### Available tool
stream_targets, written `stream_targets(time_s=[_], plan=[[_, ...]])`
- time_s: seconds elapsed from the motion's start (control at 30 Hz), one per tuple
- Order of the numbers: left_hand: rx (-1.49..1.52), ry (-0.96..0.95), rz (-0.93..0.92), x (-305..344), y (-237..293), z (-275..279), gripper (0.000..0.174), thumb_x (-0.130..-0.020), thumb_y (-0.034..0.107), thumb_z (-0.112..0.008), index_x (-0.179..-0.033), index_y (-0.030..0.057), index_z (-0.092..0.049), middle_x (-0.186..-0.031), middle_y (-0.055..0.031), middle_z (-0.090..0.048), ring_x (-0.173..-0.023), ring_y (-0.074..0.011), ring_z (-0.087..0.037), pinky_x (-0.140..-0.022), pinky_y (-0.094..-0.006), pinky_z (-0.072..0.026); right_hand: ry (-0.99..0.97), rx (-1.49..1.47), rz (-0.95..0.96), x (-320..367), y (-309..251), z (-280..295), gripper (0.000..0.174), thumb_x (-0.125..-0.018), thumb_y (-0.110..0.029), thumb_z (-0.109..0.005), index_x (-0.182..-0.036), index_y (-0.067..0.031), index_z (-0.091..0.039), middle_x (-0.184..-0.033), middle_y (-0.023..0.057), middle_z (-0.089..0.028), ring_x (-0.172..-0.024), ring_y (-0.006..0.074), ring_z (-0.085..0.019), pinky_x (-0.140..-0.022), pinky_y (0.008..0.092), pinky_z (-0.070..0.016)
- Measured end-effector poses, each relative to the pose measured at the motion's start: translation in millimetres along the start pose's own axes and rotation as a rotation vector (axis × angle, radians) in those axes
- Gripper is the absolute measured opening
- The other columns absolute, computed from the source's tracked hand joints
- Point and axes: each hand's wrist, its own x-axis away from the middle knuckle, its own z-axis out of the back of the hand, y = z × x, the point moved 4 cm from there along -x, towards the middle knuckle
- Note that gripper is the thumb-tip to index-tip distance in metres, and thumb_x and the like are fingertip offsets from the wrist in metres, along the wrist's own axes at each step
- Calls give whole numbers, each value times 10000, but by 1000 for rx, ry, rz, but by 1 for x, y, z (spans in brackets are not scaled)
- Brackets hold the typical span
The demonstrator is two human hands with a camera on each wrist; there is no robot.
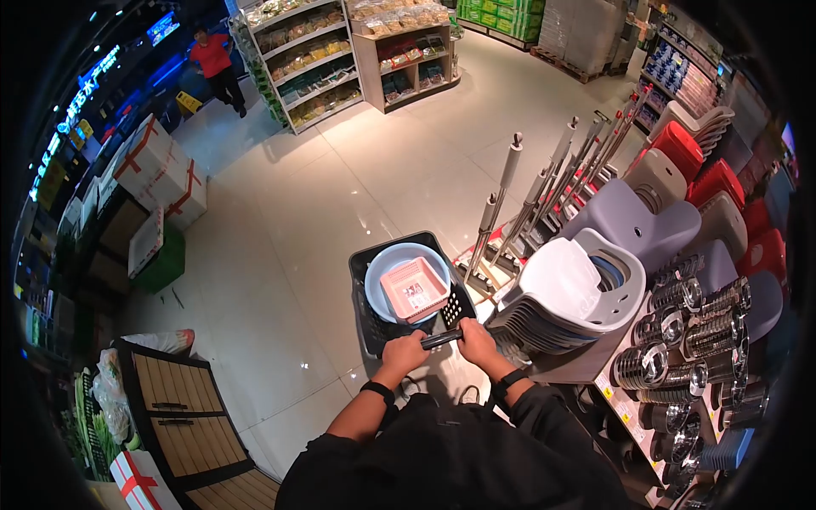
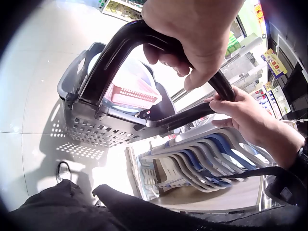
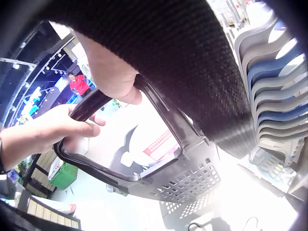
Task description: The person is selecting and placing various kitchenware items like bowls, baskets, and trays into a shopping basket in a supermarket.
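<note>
Both hands grip the black handle (image 1: pixel 442 339) of a dark perforated basket (image 1: pixel 366 327). My left hand (image 1: pixel 403 354) curls round the handle's left end, and my right hand (image 1: pixel 478 344) holds its right end. Inside the basket lies a light blue basin (image 1: pixel 375 280) with a pink basket (image 1: pixel 414 290) in it, a label on its bottom. In the left wrist view my left hand (image 2: pixel 195 33) wraps the handle from above, with the right hand (image 2: pixel 250 115) beyond. The right wrist view shows my right hand (image 3: pixel 108 72) partly behind a dark sleeve.
Stacked stools (image 1: pixel 561 285), long-handled mops (image 1: pixel 501 191) and metal bowls (image 1: pixel 642 365) stand at the right. Wooden cabinets (image 1: pixel 183 382) are at the lower left, a green crate (image 1: pixel 161 263) and white boxes (image 1: pixel 157 166) at the left. A person in red (image 1: pixel 212 58) is near the shelves (image 1: pixel 310 59).
</note>
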Motion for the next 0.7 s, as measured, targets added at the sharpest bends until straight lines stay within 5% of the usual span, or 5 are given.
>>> stream_targets(time_s=[0.2,0.27,0.37,0.7], plan=[[81,12,-147,-26,-15,18,474,-774,544,-661,-1052,161,-663,-887,-126,-713,-832,-333,-686,-751,-448,-534,73,-28,-45,-29,-6,-4,220,-775,-65,-597,-975,-68,-506,-955,181,-564,-968,390,-560,-823,459,-460],[135,95,-202,-24,-17,32,572,-844,639,-528,-998,106,-664,-866,-139,-706,-811,-352,-677,-745,-477,-503,72,-29,-84,-37,0,-11,226,-772,-75,-606,-982,-62,-522,-969,196,-576,-970,392,-563,-836,453,-462],[114,96,-164,-31,-35,37,519,-992,506,-331,-902,95,-635,-857,-176,-689,-808,-401,-656,-739,-522,-500,76,-24,-101,-44,-6,-12,211,-772,-77,-607,-969,-61,-534,-956,194,-583,-972,393,-567,-831,450,-465],[100,355,-175,-65,-59,37,482,-977,455,-418,-752,85,-629,-654,-189,-651,-617,-403,-643,-607,-521,-509,83,-13,-41,-65,-10,-13,243,-789,-95,-636,-997,-53,-518,-942,198,-576,-953,395,-567,-818,454,-462]])
